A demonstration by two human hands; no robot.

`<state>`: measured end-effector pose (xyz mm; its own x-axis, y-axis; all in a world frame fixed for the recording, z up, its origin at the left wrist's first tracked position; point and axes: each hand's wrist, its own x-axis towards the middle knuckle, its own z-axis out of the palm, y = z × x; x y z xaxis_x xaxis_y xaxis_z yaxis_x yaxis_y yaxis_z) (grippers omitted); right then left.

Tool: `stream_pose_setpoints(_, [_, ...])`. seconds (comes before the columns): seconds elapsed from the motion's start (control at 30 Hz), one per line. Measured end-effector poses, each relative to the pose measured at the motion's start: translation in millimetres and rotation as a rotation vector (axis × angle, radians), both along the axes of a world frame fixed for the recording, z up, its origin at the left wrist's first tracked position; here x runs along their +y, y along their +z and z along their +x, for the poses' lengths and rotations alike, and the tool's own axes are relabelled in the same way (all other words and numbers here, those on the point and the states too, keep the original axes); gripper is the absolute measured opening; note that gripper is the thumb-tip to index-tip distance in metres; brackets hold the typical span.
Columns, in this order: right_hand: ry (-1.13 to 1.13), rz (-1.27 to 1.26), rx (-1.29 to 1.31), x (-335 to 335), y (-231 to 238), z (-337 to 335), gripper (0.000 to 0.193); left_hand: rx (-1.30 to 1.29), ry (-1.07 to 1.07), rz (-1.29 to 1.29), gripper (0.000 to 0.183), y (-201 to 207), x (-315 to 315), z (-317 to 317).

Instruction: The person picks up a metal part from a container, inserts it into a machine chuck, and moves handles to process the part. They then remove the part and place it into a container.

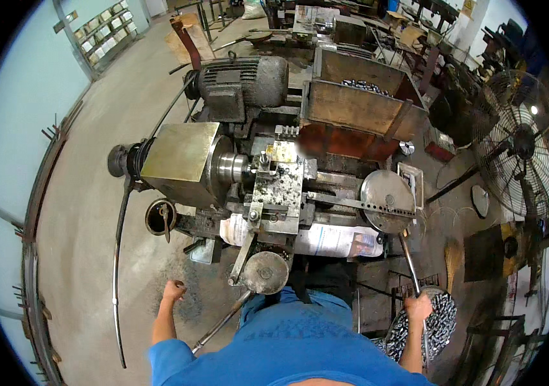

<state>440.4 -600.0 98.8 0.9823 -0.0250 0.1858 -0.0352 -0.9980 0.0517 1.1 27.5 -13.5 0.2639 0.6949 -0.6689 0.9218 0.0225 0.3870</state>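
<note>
My right hand [418, 307] is wrapped round a long metal lever [409, 256], which runs down from a round disc [388, 201] at the machine's right side. My left hand [173, 291] hangs over the floor, left of a second, smaller disc [266, 273] with its own rod [221, 323]. Its fingers are curled together; what they hold, if anything, is too small to make out. Ahead of me stands a small lathe, its spindle chuck [228, 168] facing a chip-covered tool slide [277, 193]. Below my right hand sits a container heaped with small shiny metal parts [440, 325].
Behind the lathe are a motor [243, 83] and a rusty metal bin [358, 96] with small parts inside. A dark pot [160, 217] with a brush-like tool hangs at the left. To the right stand a large fan [522, 143] and a broom [453, 258].
</note>
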Motion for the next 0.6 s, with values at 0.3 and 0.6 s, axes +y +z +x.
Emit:
stream_pose_setpoints(0.3, [-0.107, 0.136, 0.124, 28.5, 10.1, -36.8, 0.034, -0.235, -0.003, 0.115, 0.036, 5.6, 24.1, 39.9])
stream_pose_setpoints(0.6, [-0.131, -0.036, 0.256, 0.7, 8.9, 14.7, 0.04, -0.045, -0.099, 0.253, 0.043, 27.5, 33.8, 72.0])
